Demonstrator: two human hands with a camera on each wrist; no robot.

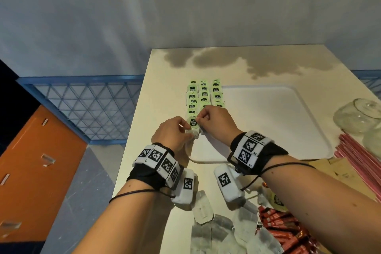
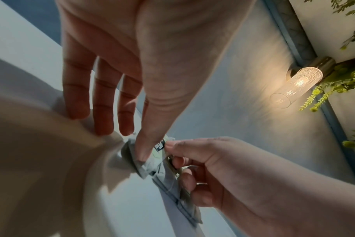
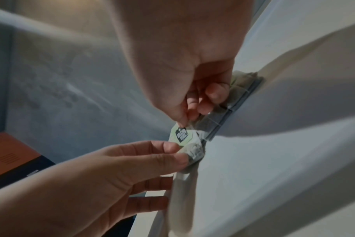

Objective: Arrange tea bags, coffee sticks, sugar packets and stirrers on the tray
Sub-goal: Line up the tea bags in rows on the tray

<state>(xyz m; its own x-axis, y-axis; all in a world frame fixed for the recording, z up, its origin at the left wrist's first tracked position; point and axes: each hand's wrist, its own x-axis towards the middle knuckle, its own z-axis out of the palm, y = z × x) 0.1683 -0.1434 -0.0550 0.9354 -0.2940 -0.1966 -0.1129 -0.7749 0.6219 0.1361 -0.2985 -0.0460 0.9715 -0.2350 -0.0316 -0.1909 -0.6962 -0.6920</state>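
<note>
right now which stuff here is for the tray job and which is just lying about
For the job:
tea bag held by left hand and right hand
tray
coffee sticks
stirrers

Lying about:
glass jar
blue fence

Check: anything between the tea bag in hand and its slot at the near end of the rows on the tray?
Nothing visible. Both the left hand and the right hand pinch the tea bag right at the near end of the tea bag rows, at the tray's left edge.
</note>
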